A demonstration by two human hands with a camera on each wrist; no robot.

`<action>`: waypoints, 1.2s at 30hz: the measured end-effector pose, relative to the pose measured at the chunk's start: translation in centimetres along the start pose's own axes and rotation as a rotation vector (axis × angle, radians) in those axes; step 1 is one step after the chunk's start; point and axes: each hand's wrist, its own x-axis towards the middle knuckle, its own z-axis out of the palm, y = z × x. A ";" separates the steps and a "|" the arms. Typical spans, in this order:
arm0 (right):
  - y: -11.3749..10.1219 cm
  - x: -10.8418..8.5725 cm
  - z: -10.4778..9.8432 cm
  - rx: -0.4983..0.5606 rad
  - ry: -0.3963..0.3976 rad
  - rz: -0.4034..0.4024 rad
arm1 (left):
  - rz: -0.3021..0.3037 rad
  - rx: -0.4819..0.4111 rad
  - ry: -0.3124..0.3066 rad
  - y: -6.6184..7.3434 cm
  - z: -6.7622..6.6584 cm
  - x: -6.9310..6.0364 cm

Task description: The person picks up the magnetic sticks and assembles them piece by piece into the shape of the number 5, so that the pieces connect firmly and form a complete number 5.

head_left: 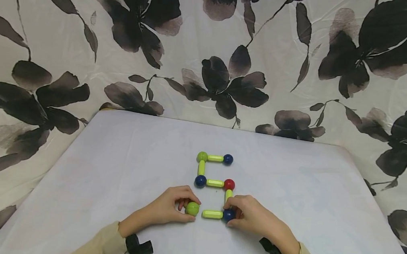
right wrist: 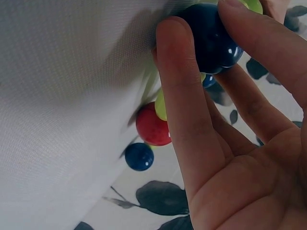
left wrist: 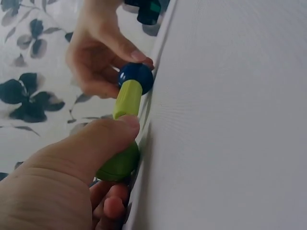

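Note:
On the white table lies a chain of yellow-green rods and coloured balls, bent like a figure 5 in the head view. My left hand (head_left: 169, 205) pinches a green ball (head_left: 192, 208) between thumb and fingers. A small gap separates that ball from the free end of the bottom rod (head_left: 212, 214). My right hand (head_left: 255, 216) grips the blue ball (right wrist: 211, 40) at the rod's other end. Above it, a partly covered rod (head_left: 228, 194) leads to the red ball (head_left: 229, 184). Another blue ball (head_left: 200, 181) and a green ball (head_left: 202, 156) form the left side.
The chain's far end is a blue ball (head_left: 227, 159) on a short rod (head_left: 215, 158). The white tabletop (head_left: 132, 153) ends at a back edge, where a floral cloth (head_left: 180, 60) hangs. Dark straps (head_left: 139, 247) sit at both wrists.

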 end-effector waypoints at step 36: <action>0.0 -0.1 0.2 -0.017 0.006 -0.016 | 0.012 0.198 -0.012 1.0 1.4 0.1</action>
